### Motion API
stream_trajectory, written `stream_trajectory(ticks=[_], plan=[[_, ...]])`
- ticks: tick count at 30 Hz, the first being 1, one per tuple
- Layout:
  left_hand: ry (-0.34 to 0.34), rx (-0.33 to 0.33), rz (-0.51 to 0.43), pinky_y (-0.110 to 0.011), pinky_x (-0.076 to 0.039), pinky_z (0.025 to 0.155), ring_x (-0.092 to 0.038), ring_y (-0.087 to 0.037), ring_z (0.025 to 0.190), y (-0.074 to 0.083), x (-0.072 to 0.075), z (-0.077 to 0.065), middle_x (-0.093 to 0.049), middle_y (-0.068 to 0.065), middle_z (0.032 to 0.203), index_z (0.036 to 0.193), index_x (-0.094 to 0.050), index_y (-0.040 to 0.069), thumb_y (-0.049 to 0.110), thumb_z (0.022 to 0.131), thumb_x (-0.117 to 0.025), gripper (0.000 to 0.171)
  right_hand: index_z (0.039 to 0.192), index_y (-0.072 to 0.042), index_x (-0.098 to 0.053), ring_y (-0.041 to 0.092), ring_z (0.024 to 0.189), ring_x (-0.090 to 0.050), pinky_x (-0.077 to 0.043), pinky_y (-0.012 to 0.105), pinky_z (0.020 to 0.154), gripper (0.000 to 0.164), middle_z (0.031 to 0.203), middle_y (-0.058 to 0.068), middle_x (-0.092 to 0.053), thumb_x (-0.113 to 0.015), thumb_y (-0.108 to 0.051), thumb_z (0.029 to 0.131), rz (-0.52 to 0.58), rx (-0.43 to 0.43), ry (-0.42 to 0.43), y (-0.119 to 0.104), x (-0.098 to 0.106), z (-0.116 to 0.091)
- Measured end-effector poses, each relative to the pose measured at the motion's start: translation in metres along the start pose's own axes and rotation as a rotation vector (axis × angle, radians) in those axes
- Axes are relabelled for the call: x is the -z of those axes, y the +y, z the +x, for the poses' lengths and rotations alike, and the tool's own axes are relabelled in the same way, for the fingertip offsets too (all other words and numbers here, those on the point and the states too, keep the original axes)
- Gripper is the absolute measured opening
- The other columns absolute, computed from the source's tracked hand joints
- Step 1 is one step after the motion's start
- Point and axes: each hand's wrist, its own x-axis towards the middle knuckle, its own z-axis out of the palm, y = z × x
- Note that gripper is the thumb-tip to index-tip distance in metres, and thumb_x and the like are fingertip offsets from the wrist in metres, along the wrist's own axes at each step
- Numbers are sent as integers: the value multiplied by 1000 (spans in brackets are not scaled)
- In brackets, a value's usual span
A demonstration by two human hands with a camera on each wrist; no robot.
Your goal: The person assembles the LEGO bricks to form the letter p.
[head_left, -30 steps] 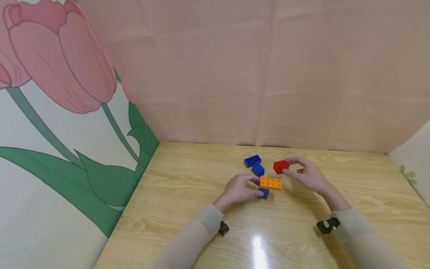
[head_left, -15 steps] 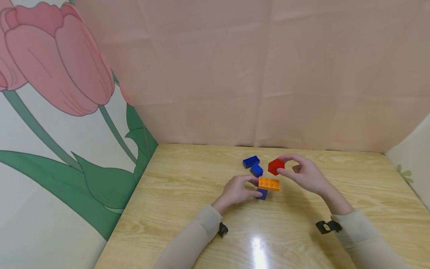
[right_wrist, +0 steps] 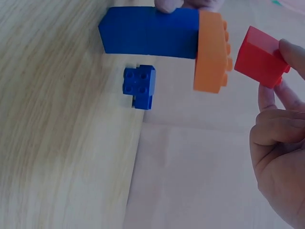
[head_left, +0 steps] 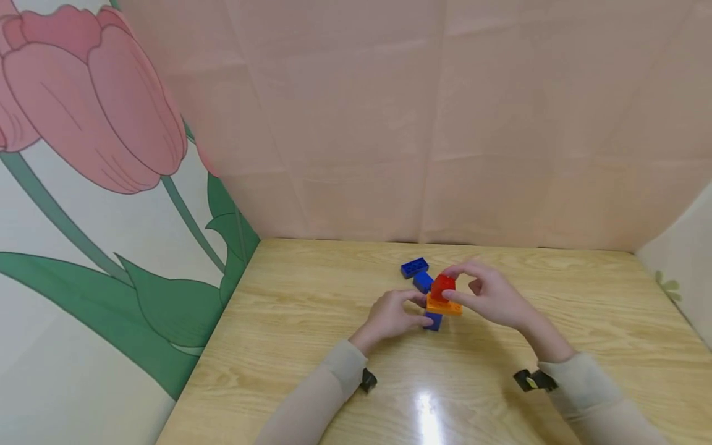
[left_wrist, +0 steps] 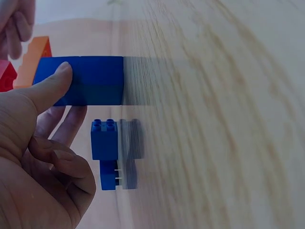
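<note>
A blue block column [right_wrist: 143, 31], apparently two bricks with a faint seam, stands upright on the table. An orange brick [right_wrist: 209, 52] lies across its top, studs up, overhanging one side. My left hand [head_left: 389, 315] grips the column from the left, its thumb [left_wrist: 59, 78] against the near face and fingers behind. Above the orange brick, my right hand [head_left: 492, 296] pinches a red brick [right_wrist: 259, 57] between thumb and fingers. In the right wrist view a gap separates the red brick, slightly tilted, from the orange studs.
Behind the column, a blue brick [head_left: 423, 282] and a further blue brick [head_left: 414, 267] lie close together on the wooden table [head_left: 311, 278]. A pink cloth backdrop [head_left: 345, 154] rises at the table's far edge, and a tulip-printed panel [head_left: 100, 117] stands at the left.
My right hand has carried the red brick leftward, from right of the orange brick to over it, turning it on the way. The left hand keeps its grip on the blue column.
</note>
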Motion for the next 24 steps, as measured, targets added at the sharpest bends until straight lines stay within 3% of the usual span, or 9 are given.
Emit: stream_trajectory(ticks=[2,6,11,19,24], plan=[[2,-2,2,-46,-48,102,-64,-8,111,0,0,0,-69,25,107,121,-75,35,42,85,-87,38,121,-21,-72,16,74,-50,-40,26,52,28,116,-4,-66,-81,-25,94,2,14,-10,0,-3,0],[2,-4,8,-46,-48,102,-64,-8,111,0,0,0,-69,24,107,122,-75,35,41,85,-87,40,119,-22,-73,17,70,-48,-39,26,50,28,110,-7,-66,-82,-23,93,1,40,-14,1,-8,1],[3,3,6,-46,-48,102,-64,-8,111,0,1,-1,-69,24,107,122,-75,35,42,85,-87,40,120,-22,-73,18,86,-55,-43,26,55,29,112,-8,-67,-82,-25,92,-6,38,-18,1,-11,1],[3,4,17,-45,-49,101,-65,-9,113,1,1,-1,-69,24,108,123,-75,34,42,85,-87,41,122,-20,-73,16,87,-54,-43,27,56,31,115,-6,-67,-82,-25,93,10,18,-16,0,-14,1],[4,-2,26,-44,-49,101,-65,-9,113,1,1,-1,-69,24,108,123,-75,34,42,85,-86,40,122,-19,-74,11,62,-43,-38,26,50,28,115,-4,-66,-79,-23,95,32,10,-2,2,-18,0]])
